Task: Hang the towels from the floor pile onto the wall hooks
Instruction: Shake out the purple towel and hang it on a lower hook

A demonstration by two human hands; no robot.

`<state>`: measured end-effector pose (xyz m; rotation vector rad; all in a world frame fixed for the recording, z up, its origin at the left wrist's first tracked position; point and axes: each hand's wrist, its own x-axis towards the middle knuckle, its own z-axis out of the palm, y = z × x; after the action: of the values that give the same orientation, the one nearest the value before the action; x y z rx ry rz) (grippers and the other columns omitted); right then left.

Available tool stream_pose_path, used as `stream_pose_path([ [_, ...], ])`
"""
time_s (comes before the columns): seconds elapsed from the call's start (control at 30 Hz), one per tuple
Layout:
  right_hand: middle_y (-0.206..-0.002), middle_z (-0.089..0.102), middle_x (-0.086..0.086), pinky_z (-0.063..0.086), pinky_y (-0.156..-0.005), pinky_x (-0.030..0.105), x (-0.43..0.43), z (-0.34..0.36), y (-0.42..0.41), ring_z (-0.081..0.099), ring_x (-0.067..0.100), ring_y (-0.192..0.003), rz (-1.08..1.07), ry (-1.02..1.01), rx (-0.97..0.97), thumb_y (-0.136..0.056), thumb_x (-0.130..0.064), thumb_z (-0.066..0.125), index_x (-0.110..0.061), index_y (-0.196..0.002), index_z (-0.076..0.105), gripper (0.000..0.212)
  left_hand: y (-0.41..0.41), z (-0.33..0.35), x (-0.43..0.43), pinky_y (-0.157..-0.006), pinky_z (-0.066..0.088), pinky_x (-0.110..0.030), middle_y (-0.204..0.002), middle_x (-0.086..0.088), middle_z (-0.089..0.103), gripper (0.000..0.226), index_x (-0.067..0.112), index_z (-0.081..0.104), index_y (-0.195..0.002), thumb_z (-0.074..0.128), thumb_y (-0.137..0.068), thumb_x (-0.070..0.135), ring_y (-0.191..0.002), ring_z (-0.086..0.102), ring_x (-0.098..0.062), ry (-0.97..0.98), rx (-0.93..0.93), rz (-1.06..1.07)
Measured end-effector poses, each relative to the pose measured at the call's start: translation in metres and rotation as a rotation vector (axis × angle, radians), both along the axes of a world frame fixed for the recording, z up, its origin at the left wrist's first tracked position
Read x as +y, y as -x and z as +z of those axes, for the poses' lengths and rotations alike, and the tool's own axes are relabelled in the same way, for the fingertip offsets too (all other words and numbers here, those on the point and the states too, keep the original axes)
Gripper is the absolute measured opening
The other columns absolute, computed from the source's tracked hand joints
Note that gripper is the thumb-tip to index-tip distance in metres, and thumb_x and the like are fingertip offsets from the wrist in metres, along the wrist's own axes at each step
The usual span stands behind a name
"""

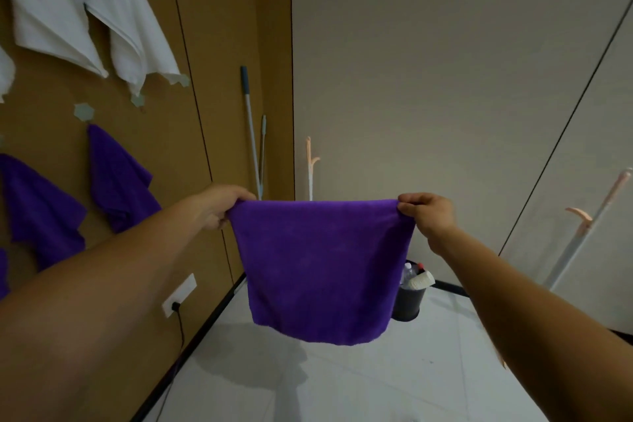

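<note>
L hand (219, 205) pinches the top-left corner of the towel (318, 267), thumb and fingers curled onto the cloth. R hand (426, 214) pinches the top-right corner the same way, fingers bunched tight. Both arms are out, so the towel hangs spread btwn the hands, top edge near taut, the rest dropping free in mid-air above the floor (342, 380) and touching nothing else. Handling, my guess: purple microfibre-type cloth, light, fully limp, not slippery, nothing to break; it'll sag wherever it isn't held. Corner grips suit spreading; for hooking, prob. better to bunch one corner or the mid top edge so a small wad goes over the prong. Left of the hands, on the brown wall (219, 44), are star-shaped hooks (83, 112). One carries a hung towel (120, 181), also purple, w/ another lower left and white towels (51, 10) above. Two more hooks sit at the white towels' tips and look free, but cloth overlaps them, so can't be sure. Behind the held towel: a bin (409, 301) w/ bottles, part hidden; a mop pole (249, 127) leaning in the corner; a coat stand (310, 164). The floor pile isn't in view, so no count of what's left. Any hanging loop on the towel can't be made out, and the towels at the left edge are cut off.
</note>
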<state>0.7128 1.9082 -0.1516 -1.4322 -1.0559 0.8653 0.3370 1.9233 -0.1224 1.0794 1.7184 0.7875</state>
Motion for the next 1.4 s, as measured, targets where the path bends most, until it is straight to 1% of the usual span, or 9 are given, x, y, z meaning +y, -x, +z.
stream_pose_path([
  [0.23, -0.085, 0.067, 0.005, 0.047, -0.055, 0.005, 0.040, 0.001, -0.002, 0.060, 0.011, -0.070, 0.132, 0.036, 0.036, -0.074, 0.007, 0.075, 0.000, -0.108, 0.068, 0.036, -0.017, 0.006, 0.008, -0.075, 0.044, -0.030, -0.100, 0.000, 0.070, 0.029, 0.017, 0.071, -0.097, 0.081, -0.071, 0.023, -0.096, 0.061, -0.017, -0.002, 0.162, -0.192],
  [0.57, -0.075, 0.067, 0.011, 0.049, -0.060, 0.029, 0.113, 0.004, 0.039, 0.063, 0.026, -0.071, 0.206, -0.019, -0.619, -0.079, -0.024, 0.075, -0.011, -0.077, 0.067, 0.015, 0.009, -0.015, 0.033, -0.059, 0.050, -0.021, -0.084, 0.001, 0.073, 0.015, 0.017, 0.072, -0.085, 0.070, -0.086, 0.032, -0.075, 0.069, -0.012, -0.201, 0.344, -0.058],
  [0.67, -0.073, 0.061, 0.015, 0.042, -0.060, 0.029, 0.142, 0.009, 0.071, 0.057, 0.029, -0.069, 0.165, -0.115, -0.616, -0.076, -0.016, 0.071, -0.008, -0.063, 0.057, 0.020, 0.028, -0.018, 0.055, -0.078, 0.053, -0.032, -0.098, -0.005, 0.071, 0.026, 0.018, 0.069, -0.080, 0.059, -0.093, 0.038, -0.097, 0.066, -0.023, -0.237, 0.483, -0.022],
  [0.77, -0.071, 0.055, 0.007, 0.039, -0.055, 0.029, 0.169, 0.015, 0.112, 0.051, 0.021, -0.066, 0.190, -0.135, -0.327, -0.082, -0.007, 0.065, -0.009, -0.078, 0.051, 0.014, 0.041, -0.018, 0.085, -0.109, 0.028, -0.037, -0.141, -0.008, 0.045, 0.033, 0.013, 0.069, -0.091, 0.046, -0.099, 0.034, -0.134, 0.034, -0.029, -0.333, 0.794, 0.121],
  [0.87, -0.079, 0.051, 0.008, 0.038, -0.055, 0.026, 0.200, 0.025, 0.151, 0.045, 0.015, -0.064, 0.221, -0.135, -0.095, -0.087, 0.001, 0.055, -0.007, -0.092, 0.048, 0.012, 0.059, -0.017, 0.116, -0.084, 0.040, -0.020, -0.111, -0.009, 0.063, 0.033, 0.005, 0.065, -0.106, 0.040, -0.102, 0.026, -0.105, 0.058, -0.024, -0.499, 0.644, 0.212],
  [0.97, -0.092, 0.054, 0.009, 0.039, -0.069, 0.029, 0.230, 0.034, 0.185, 0.047, 0.015, -0.075, 0.360, -0.143, -0.090, -0.093, 0.000, 0.047, -0.005, -0.099, 0.054, 0.010, 0.076, -0.011, 0.139, -0.056, 0.034, 0.001, -0.085, 0.013, 0.058, 0.027, 0.014, 0.063, -0.116, 0.041, -0.101, 0.015, -0.065, 0.054, 0.006, -0.652, 0.446, 0.298],
  [1.07, -0.091, 0.060, 0.005, 0.045, -0.079, 0.032, 0.255, 0.038, 0.216, 0.056, 0.018, -0.082, 0.644, -0.127, -0.183, -0.091, -0.016, 0.065, -0.011, -0.095, 0.061, 0.008, 0.097, -0.010, 0.167, -0.061, 0.041, -0.005, -0.090, 0.011, 0.063, 0.035, 0.030, 0.062, -0.099, 0.038, -0.096, 0.005, -0.076, 0.058, 0.002, -0.731, 0.180, 0.342],
  [1.2, -0.105, 0.064, -0.001, 0.056, -0.078, 0.027, 0.289, 0.041, 0.257, 0.066, 0.017, -0.092, 0.927, -0.074, -0.411, -0.061, -0.032, 0.090, -0.028, -0.108, 0.062, 0.055, 0.134, -0.004, 0.199, -0.065, 0.042, -0.028, -0.071, 0.011, 0.057, 0.033, 0.032, 0.055, -0.076, 0.037, -0.094, 0.010, -0.070, 0.052, -0.011, -0.740, 0.064, 0.463],
  [1.4, -0.078, 0.076, 0.002, 0.057, -0.059, 0.023, 0.349, 0.035, 0.331, 0.071, 0.015, -0.069, 0.813, -0.163, -0.021, -0.081, -0.022, 0.077, -0.010, -0.088, 0.075, 0.014, 0.183, -0.004, 0.226, -0.061, 0.054, -0.024, -0.075, 0.013, 0.068, 0.022, 0.038, 0.061, -0.077, 0.071, -0.067, 0.055, -0.070, 0.065, -0.007, -0.658, 0.069, 0.330],
])
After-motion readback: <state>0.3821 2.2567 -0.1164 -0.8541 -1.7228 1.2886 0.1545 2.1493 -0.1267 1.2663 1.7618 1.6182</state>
